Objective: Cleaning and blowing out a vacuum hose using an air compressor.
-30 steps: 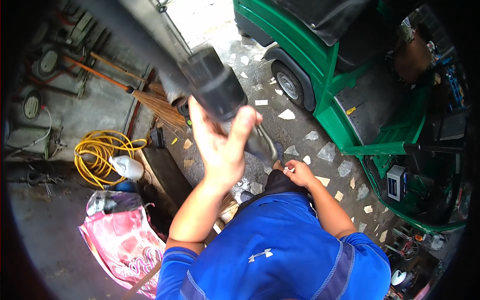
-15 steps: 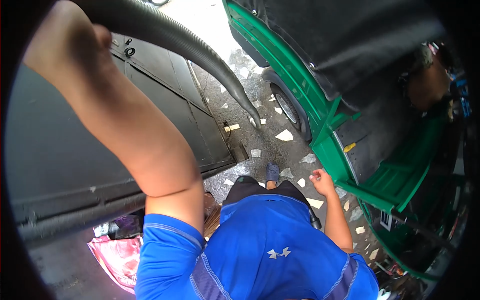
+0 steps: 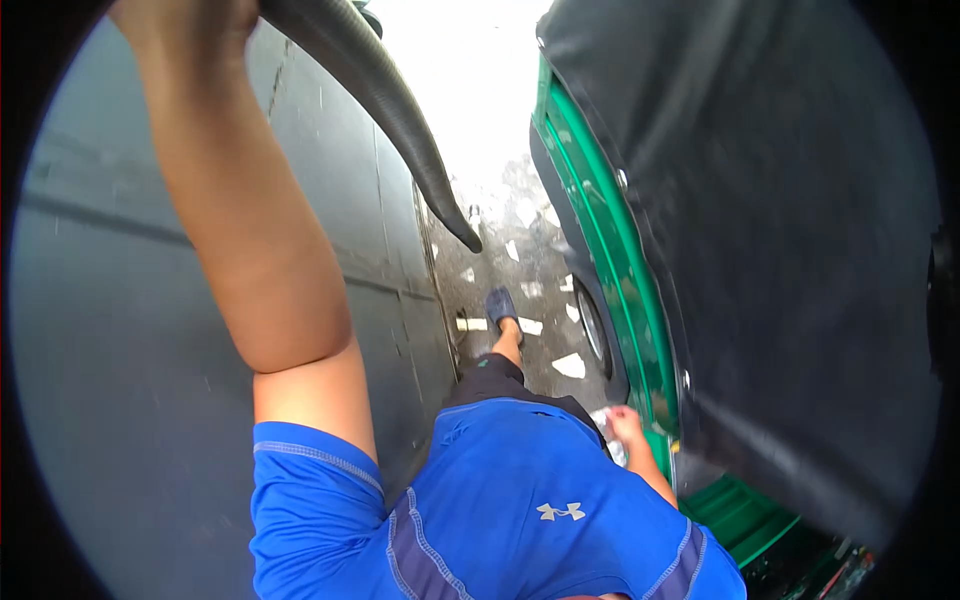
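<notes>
My left hand (image 3: 215, 18), raised at the top edge and partly cut off, grips a thick dark ribbed hose (image 3: 385, 95). Tapering to a narrower end, the hose hangs forward over the wet ground. Low at my right side hangs my right hand (image 3: 625, 425), next to the green vehicle body (image 3: 605, 235); its fingers are loosely bent and nothing shows in them.
A tall grey metal wall (image 3: 130, 330) runs close along my left. On my right stands the green vehicle with a black cover (image 3: 800, 250) and a wheel (image 3: 591, 325). Pale scraps (image 3: 569, 366) litter the wet passage (image 3: 505, 270). My foot wears a dark clog (image 3: 501, 305).
I have stepped forward between the wall and the vehicle, a foot now out in front. The hose has moved along with my raised left hand. My right hand has swung lower and nearer my side.
</notes>
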Tool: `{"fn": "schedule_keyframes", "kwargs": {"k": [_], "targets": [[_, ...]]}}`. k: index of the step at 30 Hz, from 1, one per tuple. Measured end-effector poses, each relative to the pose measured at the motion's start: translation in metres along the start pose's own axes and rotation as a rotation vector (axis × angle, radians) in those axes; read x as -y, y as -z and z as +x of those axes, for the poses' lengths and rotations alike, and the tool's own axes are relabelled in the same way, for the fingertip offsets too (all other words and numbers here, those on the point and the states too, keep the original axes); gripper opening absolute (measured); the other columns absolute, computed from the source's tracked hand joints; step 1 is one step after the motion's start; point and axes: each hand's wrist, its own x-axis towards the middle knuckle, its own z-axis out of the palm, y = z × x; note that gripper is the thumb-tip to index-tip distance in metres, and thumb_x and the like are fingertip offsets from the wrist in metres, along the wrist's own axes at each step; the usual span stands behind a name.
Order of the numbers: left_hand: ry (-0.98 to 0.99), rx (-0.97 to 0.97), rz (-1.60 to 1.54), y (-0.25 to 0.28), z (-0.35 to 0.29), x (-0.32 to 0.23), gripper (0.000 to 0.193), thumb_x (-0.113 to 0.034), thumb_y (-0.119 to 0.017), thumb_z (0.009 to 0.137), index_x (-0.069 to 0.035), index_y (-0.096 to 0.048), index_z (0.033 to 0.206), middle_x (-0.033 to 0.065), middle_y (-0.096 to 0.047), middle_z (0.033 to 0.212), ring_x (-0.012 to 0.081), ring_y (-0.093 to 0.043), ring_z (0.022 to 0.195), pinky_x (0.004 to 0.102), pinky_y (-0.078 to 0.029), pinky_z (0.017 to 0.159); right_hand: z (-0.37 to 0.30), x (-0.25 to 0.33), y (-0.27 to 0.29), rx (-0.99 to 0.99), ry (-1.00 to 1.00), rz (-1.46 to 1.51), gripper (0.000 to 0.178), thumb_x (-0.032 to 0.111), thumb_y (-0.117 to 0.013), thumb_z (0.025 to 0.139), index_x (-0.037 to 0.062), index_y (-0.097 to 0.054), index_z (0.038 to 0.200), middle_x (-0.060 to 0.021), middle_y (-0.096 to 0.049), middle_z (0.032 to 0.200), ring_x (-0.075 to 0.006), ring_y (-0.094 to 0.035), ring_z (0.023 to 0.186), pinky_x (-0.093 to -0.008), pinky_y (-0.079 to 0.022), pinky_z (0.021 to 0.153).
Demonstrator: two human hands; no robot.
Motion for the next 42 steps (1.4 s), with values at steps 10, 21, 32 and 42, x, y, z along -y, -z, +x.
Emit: {"fn": "schedule_keyframes", "kwargs": {"k": [10,21,32,42], "targets": [[0.309,0.313,-0.241,-0.122,0.145,0.297,0.037,-0.038,-0.067,0.104,-0.001,-0.065,0.103,0.0009,-0.063,0.073,0.0075,-0.059,0.056,0.023,-0.049,0.05,0.105,0.189,-0.05,-0.202,0.139,-0.401,0.031,0.02,-0.072,0.094,0.0068,-0.077,0.122,-0.0094,-0.08,0.106,-0.0329,-0.074,0.105,-0.0463,-0.052,0.105],[-0.105,0.442,0.255,-0.214,0.251,0.538,0.062,-0.018,-0.09,0.081,0.0,-0.054,0.128,0.0126,-0.063,0.116,0.02,-0.068,0.097,0.0331,-0.056,0.087,0.227,0.487,-0.116,-0.386,0.242,-0.145,0.037,0.024,-0.071,0.096,0.0076,-0.073,0.129,-0.0093,-0.079,0.111,-0.0315,-0.073,0.108,-0.0459,-0.052,0.103],[-0.167,0.593,0.162,-0.248,0.375,0.784,0.063,-0.014,-0.092,0.073,-0.001,-0.065,0.129,0.0141,-0.069,0.114,0.0222,-0.072,0.097,0.034,-0.059,0.083,0.276,0.672,-0.219,-0.509,0.206,0.001,0.042,0.027,-0.07,0.098,0.0084,-0.069,0.135,-0.0092,-0.078,0.117,-0.0302,-0.072,0.11,-0.0455,-0.053,0.102],[0.049,0.902,0.16,-0.352,0.368,0.989,0.059,-0.02,-0.091,0.075,-0.004,-0.062,0.123,0.0157,-0.07,0.098,0.0288,-0.071,0.091,0.0391,-0.055,0.084,0.352,0.831,-0.274,-0.549,0.266,0.136,0.047,0.031,-0.069,0.099,0.0092,-0.065,0.141,-0.0091,-0.077,0.122,-0.029,-0.071,0.112,-0.0452,-0.054,0.101]]}}
